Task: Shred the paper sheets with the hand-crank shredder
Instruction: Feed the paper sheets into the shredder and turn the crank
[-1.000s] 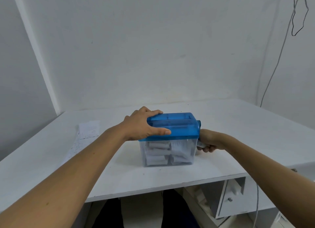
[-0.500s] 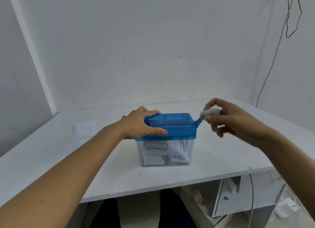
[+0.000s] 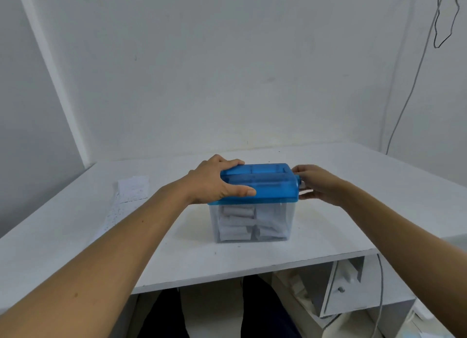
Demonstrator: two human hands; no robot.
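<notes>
The hand-crank shredder has a blue lid (image 3: pixel 267 183) on a clear bin (image 3: pixel 252 221) that holds several curled strips of shredded paper. It stands in the middle of the white desk (image 3: pixel 252 259). My left hand (image 3: pixel 217 181) grips the lid's left end, thumb along the front edge and fingers over the top. My right hand (image 3: pixel 316 183) is at the lid's right end, with its fingers curled round the white crank handle (image 3: pixel 302 186), which is mostly hidden. Paper sheets (image 3: pixel 126 198) lie flat on the desk to the left.
A drawer unit (image 3: pixel 353 287) sits under the desk's right side. My legs show below the desk's front edge. A grey cable (image 3: pixel 414 84) hangs down the right wall. White walls close in behind and on both sides of the desk.
My right hand has swung the crank from low beside the bin, up over the lid's right end, and back down to lid level. My left hand stays on the lid.
</notes>
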